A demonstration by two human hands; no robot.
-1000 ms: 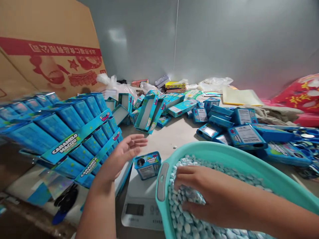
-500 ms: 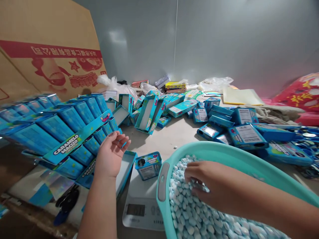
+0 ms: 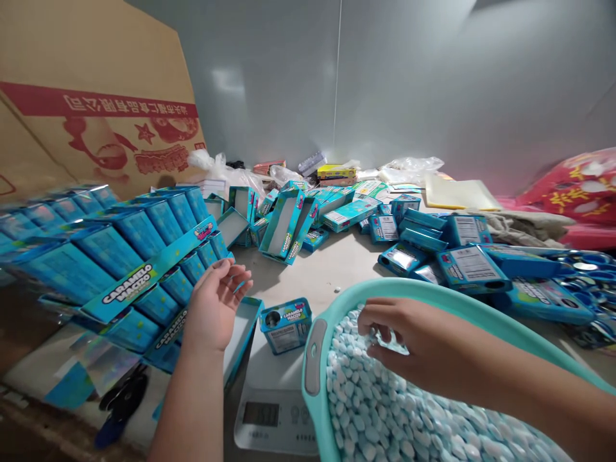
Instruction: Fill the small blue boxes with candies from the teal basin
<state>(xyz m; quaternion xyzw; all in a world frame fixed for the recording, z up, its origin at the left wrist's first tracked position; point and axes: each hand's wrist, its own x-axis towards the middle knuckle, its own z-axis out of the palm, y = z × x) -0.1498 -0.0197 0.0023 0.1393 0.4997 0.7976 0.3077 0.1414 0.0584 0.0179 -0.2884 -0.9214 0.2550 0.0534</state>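
Note:
My right hand (image 3: 409, 340) is over the left part of a turquoise tub (image 3: 418, 289), just above many pale blue and white candies (image 3: 370, 410). Its fingers and thumb are curled around a few of those candies, partly hidden by the fingers. Holding nothing, my left hand (image 3: 214, 305) hovers with loosely bent fingers apart, palm toward the tub. Between the hands, a small blue candy box (image 3: 286, 337) with a round hole stands on a white kitchen scale (image 3: 274, 388). An open blue tray (image 3: 248, 321) lies behind my left wrist.
At left, stacked display trays (image 3: 129, 285) hold blue boxes beside a large cardboard carton (image 3: 101, 77). Blue trays (image 3: 282, 228) are heaped at the back, small blue boxes (image 3: 474, 266) at right. Scissors (image 3: 124, 398) lie near the left edge, and a grey wall (image 3: 269, 83) rises behind.
My right hand has risen slightly from the candies, its fingers now closed around some. My left hand has hardly moved, and the box stays on the scale.

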